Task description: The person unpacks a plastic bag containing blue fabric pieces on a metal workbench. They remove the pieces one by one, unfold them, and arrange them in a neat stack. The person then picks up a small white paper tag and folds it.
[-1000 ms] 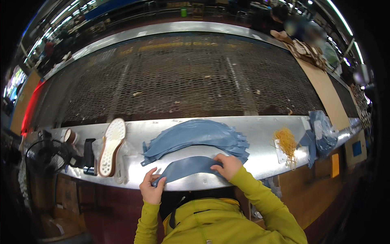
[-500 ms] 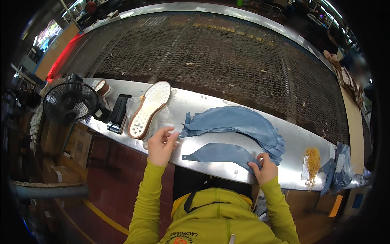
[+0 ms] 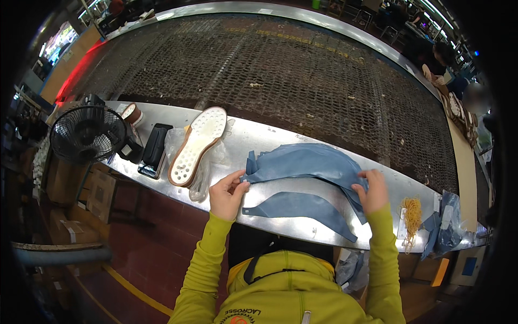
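A stack of curved blue leather-like pieces lies fanned on the metal table. My left hand is closed at the stack's left end, pinching the tip of an upper piece between thumb and fingers. At the right end, my right hand has its thumb and fingers curled on the outer edge of the upper piece; part of that end is hidden under the hand. Nearer to me, a single blue piece lies flat by itself, touched by neither hand.
To the left on the metal table are a white-and-brown shoe sole on clear plastic, a black stapler-like tool and a black fan. Yellow rubber bands and a plastic-wrapped bundle sit right. Beyond stretches a dark mesh surface.
My right hand has let go of the single near piece and moved up to the stack's right end. The left hand has moved right and down onto the stack's left tip.
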`<control>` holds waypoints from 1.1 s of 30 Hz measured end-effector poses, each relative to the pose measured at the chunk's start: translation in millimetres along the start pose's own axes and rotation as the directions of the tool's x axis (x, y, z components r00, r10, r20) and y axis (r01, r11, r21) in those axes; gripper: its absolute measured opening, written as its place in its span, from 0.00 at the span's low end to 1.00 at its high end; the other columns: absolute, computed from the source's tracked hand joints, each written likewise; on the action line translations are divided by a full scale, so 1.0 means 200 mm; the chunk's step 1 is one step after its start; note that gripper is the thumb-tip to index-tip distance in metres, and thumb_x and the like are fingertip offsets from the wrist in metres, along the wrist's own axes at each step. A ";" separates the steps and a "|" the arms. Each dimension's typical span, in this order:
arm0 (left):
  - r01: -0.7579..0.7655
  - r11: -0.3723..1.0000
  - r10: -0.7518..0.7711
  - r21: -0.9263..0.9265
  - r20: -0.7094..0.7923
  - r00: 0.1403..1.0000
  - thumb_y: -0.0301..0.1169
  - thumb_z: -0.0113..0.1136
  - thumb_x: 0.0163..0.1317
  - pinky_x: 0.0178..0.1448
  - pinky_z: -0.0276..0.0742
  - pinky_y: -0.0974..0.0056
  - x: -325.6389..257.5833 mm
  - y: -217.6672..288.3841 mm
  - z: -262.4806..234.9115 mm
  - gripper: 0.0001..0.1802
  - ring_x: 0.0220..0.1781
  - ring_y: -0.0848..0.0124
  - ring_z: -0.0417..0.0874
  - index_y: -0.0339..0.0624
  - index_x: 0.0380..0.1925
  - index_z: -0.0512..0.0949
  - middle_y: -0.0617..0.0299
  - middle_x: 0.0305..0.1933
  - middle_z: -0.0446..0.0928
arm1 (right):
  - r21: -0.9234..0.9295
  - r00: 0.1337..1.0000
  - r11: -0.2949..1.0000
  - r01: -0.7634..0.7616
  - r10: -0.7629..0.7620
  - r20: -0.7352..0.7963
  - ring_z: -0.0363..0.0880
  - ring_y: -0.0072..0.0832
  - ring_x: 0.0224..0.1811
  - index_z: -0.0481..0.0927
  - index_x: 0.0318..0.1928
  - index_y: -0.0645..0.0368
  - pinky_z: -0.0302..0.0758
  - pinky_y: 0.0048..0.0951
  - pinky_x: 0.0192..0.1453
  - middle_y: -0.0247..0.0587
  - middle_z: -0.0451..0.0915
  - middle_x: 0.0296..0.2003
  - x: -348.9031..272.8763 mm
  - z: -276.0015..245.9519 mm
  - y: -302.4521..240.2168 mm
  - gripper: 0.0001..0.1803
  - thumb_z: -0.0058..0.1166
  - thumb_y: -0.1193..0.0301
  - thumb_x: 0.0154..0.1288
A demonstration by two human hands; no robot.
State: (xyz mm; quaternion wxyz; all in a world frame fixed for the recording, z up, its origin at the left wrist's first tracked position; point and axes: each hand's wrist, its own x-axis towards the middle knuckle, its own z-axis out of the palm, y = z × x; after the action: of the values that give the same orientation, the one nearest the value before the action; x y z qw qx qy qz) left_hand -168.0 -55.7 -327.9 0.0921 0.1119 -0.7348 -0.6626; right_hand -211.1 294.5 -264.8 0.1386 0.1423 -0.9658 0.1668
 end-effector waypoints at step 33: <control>0.032 0.998 -0.036 0.062 0.072 0.997 0.24 0.64 0.58 0.34 0.67 0.77 -0.12 0.05 -0.01 0.05 0.28 0.84 0.72 0.34 0.33 0.81 0.69 0.27 0.78 | 0.128 0.994 0.991 -0.032 0.045 -0.103 0.76 0.39 0.30 0.81 0.34 0.60 0.71 0.36 0.38 0.41 0.79 0.24 -0.06 0.00 0.11 0.06 0.62 0.74 0.54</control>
State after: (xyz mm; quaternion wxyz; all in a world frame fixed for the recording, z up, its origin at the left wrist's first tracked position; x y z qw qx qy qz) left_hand -143.8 -50.0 -318.3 0.0504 0.1028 -0.7555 -0.6450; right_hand -206.5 317.1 -274.3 0.1769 0.1230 -0.9472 0.2373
